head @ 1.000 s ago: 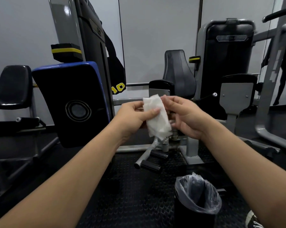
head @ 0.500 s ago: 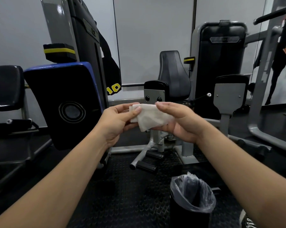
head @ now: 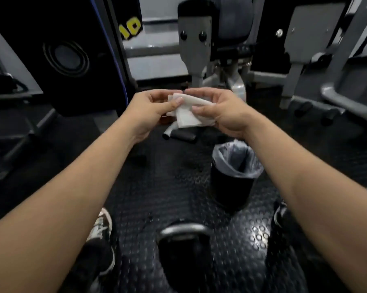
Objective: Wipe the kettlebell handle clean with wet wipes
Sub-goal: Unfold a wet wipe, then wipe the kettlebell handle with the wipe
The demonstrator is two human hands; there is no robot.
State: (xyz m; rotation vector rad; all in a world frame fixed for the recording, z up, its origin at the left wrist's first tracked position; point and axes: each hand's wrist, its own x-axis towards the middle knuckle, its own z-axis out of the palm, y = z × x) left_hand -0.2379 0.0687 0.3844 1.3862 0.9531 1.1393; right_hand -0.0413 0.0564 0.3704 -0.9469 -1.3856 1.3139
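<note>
both hands, left hand (head: 151, 106) and right hand (head: 222, 111), are pinching a white wet wipe (head: 188, 114) at frame centre. the kettlebell (head: 184, 250) is sitting at the bottom centre, its handle (head: 183, 227) untouched, with a lined bin (head: 234, 174) standing just above it.

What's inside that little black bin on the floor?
The bin holds a clear plastic liner bunched over its rim. Only crumpled liner and dark shadow show inside; no rubbish is visible. The bottom is hidden, so I cannot tell if anything lies there.
</note>
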